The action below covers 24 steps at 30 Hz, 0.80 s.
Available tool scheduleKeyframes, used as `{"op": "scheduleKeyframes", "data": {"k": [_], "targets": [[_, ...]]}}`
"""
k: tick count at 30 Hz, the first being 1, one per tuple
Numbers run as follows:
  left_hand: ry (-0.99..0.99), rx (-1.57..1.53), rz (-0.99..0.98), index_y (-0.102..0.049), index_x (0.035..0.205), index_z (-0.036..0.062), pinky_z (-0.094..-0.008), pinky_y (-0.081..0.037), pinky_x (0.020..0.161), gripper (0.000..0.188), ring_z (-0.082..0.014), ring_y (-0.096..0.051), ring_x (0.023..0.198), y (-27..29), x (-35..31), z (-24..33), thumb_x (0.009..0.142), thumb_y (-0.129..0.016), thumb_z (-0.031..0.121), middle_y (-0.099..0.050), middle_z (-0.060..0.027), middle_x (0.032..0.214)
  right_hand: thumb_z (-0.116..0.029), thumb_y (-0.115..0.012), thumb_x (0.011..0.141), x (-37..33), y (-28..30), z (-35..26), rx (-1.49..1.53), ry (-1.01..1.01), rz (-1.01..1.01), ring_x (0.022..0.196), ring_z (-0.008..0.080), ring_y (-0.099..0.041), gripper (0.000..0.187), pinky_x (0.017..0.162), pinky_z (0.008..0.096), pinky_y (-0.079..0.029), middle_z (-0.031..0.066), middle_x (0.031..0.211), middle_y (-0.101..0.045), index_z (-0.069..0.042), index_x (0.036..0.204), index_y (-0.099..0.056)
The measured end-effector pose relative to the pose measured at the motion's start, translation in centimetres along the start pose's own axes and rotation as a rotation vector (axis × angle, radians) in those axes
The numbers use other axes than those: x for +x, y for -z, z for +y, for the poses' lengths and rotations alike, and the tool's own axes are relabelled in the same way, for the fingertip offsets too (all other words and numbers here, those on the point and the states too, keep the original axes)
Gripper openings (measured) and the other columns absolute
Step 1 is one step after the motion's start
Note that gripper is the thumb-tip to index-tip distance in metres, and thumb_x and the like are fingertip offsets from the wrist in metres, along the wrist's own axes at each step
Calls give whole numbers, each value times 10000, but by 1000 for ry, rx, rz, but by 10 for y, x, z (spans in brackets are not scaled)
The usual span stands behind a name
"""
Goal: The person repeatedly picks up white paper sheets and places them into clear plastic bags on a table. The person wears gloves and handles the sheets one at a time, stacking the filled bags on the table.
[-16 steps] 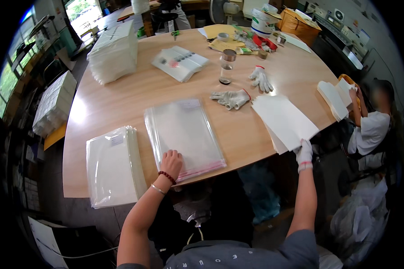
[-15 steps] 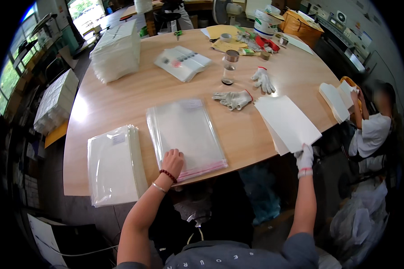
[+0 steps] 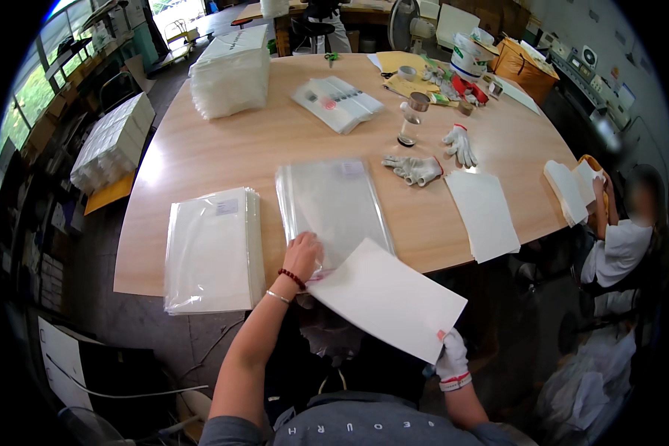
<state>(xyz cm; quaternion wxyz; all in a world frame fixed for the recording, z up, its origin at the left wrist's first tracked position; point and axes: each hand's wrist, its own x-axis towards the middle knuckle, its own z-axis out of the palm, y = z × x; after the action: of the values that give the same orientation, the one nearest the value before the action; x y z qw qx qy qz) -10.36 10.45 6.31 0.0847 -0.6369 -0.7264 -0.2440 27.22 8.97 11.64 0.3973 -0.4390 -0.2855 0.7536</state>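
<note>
My left hand [image 3: 302, 256], bare with a red bead bracelet and a silver bangle, is closed at the lower left edge of a stack of clear plastic bags [image 3: 338, 197], gripping the top bag near its pink-striped mouth. The thumb is hidden. In a white glove, my right hand [image 3: 452, 355] pinches the near right corner of a white sheet [image 3: 390, 299]. This sheet slants over the table's front edge, its left corner at the bag mouth; whether it is a single sheet I cannot tell. More white sheets [image 3: 483, 215] lie in a pile to the right.
Left of the bags sits a stack of filled bags [image 3: 214, 249]. White work gloves [image 3: 415, 170] and a clear jar [image 3: 409, 130] lie beyond. Farther back are a tall plastic-wrapped stack [image 3: 230, 74] and printed bags [image 3: 337, 104]. A co-worker [image 3: 621, 245] sits at the right, handling white sheets.
My right hand has drawn a white sheet off the right-hand pile and brought it left to the bag mouth. My left hand has shifted to the bags' lower left edge. The view has turned slightly.
</note>
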Motion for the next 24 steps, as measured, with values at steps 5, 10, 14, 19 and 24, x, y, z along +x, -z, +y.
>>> {"op": "scheduleKeyframes", "data": {"k": [5, 10, 14, 19, 24], "targets": [[735, -232, -117, -585, 874, 9, -381, -463, 679, 178, -296, -576, 778, 31, 7, 17, 791, -539, 160, -598, -143, 845, -190, -476, 828, -8, 2, 20, 93, -120, -1, 601, 148, -536, 255, 476, 260, -431, 71, 831, -561, -8, 1003, -505], [682, -735, -109, -567, 744, -14, -399, -459, 618, 238, -332, -574, 707, 37, 2, 16, 799, -542, 216, -609, -167, 771, -135, -428, 851, -10, -20, 30, 26, 30, 160, 747, 173, -574, 240, 570, 274, -478, 85, 941, -559, -10, 1049, -481], [332, -135, 73, -526, 734, 37, -393, -457, 581, 141, -312, -566, 673, 26, -9, 29, 793, -521, 165, -568, -137, 700, -99, -410, 857, -12, -34, 27, 60, 78, 101, 923, 202, -557, 242, 727, 300, -485, 103, 1032, -542, -10, 1072, -471], [478, -170, -20, -524, 777, 47, -410, -451, 537, 143, -310, -563, 628, 18, -20, 35, 810, -505, 185, -580, -133, 695, -119, -410, 867, -11, -38, 32, 74, 39, 172, 846, 181, -570, 225, 650, 294, -493, 86, 999, -550, -30, 1063, -473], [624, -677, -42, -552, 830, 23, -311, -433, 507, 80, -202, -564, 592, 11, -19, 52, 802, -551, 99, -575, -125, 686, -154, -419, 875, -9, -36, 34, 151, -80, 151, 653, 134, -542, 198, 458, 273, -435, 42, 921, -559, -70, 1043, -484]]}}
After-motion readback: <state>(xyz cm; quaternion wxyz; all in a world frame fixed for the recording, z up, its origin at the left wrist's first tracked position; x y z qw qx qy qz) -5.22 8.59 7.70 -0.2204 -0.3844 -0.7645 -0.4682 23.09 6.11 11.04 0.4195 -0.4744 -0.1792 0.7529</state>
